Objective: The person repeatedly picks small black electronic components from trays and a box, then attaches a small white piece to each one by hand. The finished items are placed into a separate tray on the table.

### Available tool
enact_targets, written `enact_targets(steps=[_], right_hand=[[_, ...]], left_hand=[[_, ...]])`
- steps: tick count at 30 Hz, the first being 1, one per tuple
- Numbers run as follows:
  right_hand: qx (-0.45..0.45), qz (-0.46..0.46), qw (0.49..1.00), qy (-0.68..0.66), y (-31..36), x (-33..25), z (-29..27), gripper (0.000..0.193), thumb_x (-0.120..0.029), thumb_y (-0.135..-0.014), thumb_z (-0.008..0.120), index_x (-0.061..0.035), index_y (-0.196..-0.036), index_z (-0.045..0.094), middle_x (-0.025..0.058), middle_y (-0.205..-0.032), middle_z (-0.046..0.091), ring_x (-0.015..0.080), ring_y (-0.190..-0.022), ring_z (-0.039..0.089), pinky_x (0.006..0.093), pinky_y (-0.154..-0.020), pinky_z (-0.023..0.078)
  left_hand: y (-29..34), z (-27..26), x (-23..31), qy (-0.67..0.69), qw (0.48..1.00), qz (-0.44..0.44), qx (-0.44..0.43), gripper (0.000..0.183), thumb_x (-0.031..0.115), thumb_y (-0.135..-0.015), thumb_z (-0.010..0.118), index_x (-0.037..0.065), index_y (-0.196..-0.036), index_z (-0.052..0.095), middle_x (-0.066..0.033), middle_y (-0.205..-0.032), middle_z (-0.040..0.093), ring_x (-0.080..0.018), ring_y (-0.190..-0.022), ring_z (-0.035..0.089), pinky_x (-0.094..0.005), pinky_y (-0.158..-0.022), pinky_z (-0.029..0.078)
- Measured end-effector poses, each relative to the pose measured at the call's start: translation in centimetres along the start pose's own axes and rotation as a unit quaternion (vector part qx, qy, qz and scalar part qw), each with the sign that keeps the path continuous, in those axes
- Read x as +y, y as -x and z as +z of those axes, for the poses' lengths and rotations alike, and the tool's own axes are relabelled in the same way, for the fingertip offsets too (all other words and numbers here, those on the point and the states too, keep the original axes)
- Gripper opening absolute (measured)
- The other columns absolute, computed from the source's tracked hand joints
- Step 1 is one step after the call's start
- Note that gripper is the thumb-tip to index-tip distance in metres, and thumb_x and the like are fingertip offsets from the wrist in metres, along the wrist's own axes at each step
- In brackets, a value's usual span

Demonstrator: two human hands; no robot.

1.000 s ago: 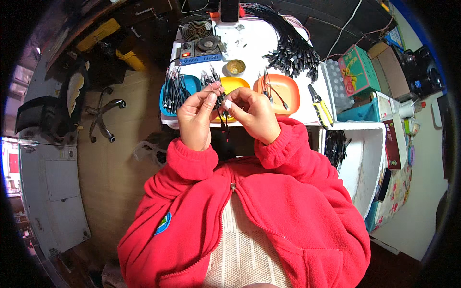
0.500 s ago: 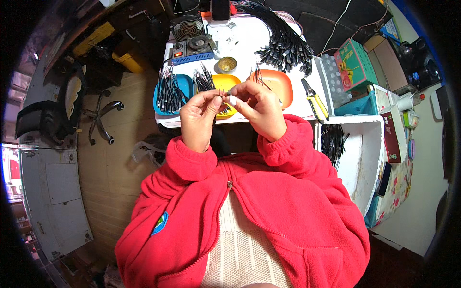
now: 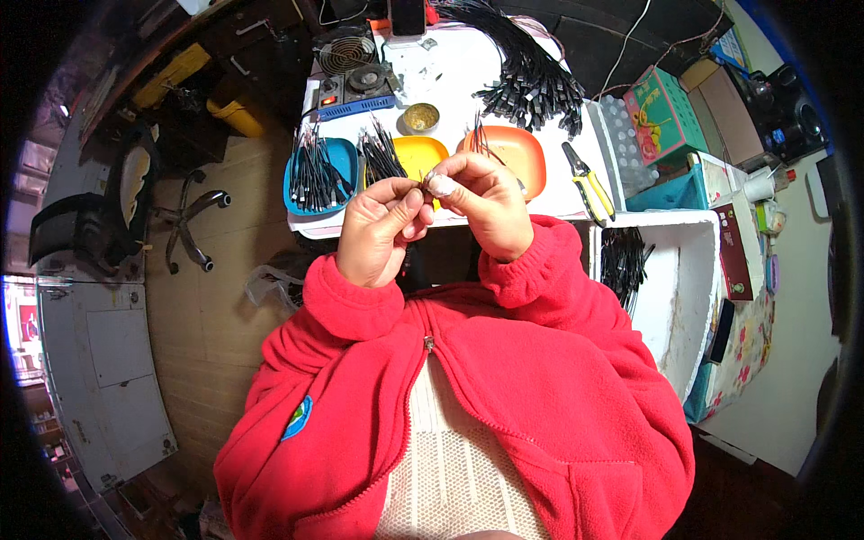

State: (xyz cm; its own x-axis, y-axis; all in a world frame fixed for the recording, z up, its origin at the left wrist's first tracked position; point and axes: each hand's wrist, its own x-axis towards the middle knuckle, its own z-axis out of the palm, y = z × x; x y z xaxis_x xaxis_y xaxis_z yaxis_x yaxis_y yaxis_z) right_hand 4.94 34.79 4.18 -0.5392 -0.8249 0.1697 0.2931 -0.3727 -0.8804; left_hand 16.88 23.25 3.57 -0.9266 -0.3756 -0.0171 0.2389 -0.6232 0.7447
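My left hand (image 3: 382,232) and my right hand (image 3: 490,205) meet over the table's front edge, thumbs and forefingers pinched together. Between their fingertips is a thin dark wire (image 3: 424,182), mostly hidden by the fingers. A whitish covering shows on a right fingertip. Just beyond are three trays: a blue tray (image 3: 346,157) with black cables (image 3: 315,175), a yellow tray (image 3: 423,153) with more black cables (image 3: 382,153) at its left side, and an orange tray (image 3: 522,160) with a few thin wires (image 3: 480,139) at its left edge.
Yellow-handled wire strippers (image 3: 590,187) lie right of the trays. Behind them stand a small metal bowl (image 3: 420,118), a blue heating device (image 3: 358,105) and a large bundle of black cables (image 3: 535,90). A white foam box (image 3: 666,279) holds cables at right. An office chair (image 3: 112,202) stands left.
My left hand has turned slightly and its fingers have curled more under the wire. The reddish wire ends that showed above the fingertips are now less visible. The whole view has shifted slightly.
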Motion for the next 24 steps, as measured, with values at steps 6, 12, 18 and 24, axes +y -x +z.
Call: enact_targets(steps=[6,12,18,24], right_hand=[[-0.042,0.069,0.994,-0.071,0.1,-0.6,-0.1,0.015,-0.01,-0.089,0.064,-0.0017,-0.101,0.06,0.0032,-0.091,0.063,0.0061,-0.076,0.055,0.0167,-0.062,0.04],[-0.029,0.036,0.998,-0.043,0.3,-0.7,-0.1,0.016,-0.009,-0.09,0.064,0.0025,-0.099,0.06,0.0059,-0.09,0.064,0.0124,-0.083,0.061,0.0245,-0.075,0.05],[0.02,0.085,0.987,-0.133,0.5,0.2,0.0,0.013,-0.013,-0.089,0.065,-0.0021,-0.094,0.06,0.0016,-0.084,0.061,0.0044,-0.066,0.05,0.0183,-0.057,0.037],[-0.031,0.177,0.949,-0.26,0.3,1.5,-1.9,0.012,-0.009,-0.089,0.054,-0.0034,-0.1,0.055,0.0025,-0.081,0.055,0.0106,-0.065,0.049,0.0247,-0.061,0.041]], left_hand=[[0.1,-0.3,0.8,0.04,0.996,-0.069,-0.05,0.012,0.008,-0.092,0.059,-0.001,-0.097,0.063,-0.0082,-0.08,0.064,-0.0073,-0.057,0.047,-0.0202,-0.053,0.038],[0.3,-0.2,0.6,0.029,0.998,-0.051,-0.038,0.012,0.007,-0.091,0.06,-0.002,-0.097,0.065,-0.009,-0.08,0.066,-0.0092,-0.06,0.053,-0.02,-0.055,0.04],[0.1,-0.1,-0.6,-0.07,0.996,0.052,-0.004,0.016,0.007,-0.089,0.064,-0.003,-0.102,0.065,-0.0089,-0.082,0.067,-0.0097,-0.065,0.058,-0.0195,-0.057,0.042],[0.1,-0.7,-1.3,-0.305,0.948,0.084,-0.006,0.019,-0.001,-0.088,0.062,-0.007,-0.107,0.062,-0.0122,-0.09,0.068,-0.0147,-0.074,0.064,-0.0243,-0.068,0.052]])
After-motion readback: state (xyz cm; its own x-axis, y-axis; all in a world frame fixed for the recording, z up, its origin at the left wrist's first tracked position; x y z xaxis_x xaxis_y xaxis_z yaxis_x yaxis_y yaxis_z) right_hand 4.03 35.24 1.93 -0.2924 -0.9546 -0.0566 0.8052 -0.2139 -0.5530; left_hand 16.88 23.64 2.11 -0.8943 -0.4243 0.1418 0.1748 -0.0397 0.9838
